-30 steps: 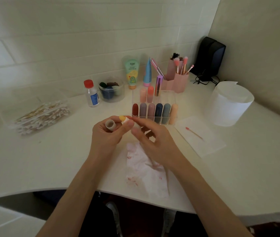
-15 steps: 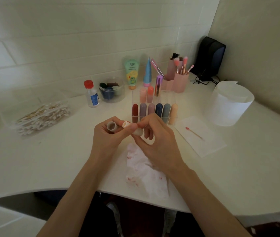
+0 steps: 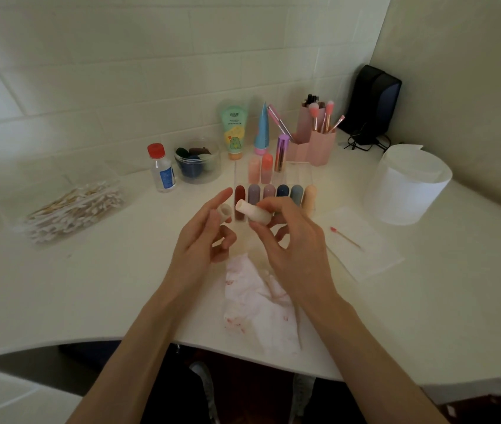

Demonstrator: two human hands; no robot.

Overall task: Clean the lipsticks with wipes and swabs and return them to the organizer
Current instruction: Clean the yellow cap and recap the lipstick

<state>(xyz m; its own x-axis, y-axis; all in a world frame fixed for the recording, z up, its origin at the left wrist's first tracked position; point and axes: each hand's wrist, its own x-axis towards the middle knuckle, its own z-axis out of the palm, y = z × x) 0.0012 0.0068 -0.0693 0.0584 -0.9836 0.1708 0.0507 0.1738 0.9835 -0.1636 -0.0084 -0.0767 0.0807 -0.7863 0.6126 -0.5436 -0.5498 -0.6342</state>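
Cream lipstick (image 3: 253,213) tilted, uncapped; cap (image 3: 224,211) just beside; stained wipe (image 3: 258,304) crumpled

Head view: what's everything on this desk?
organizer: one, clear, back centre
lipsticks: eight, mixed colours, in organizer
purple case: one, metallic, beside them
swabs: many, white, far left
bottle: one, red-capped, back left
jar: one, clear, beside bottle
tubes: two, green and blue, back
brush holder: one, pink, back right
roll: one, white, right
wipe: one, stained, front
used swab: one, red-tipped, right
speaker: one, black, corner
left hand: holds cream cap
right hand: holds cream lipstick
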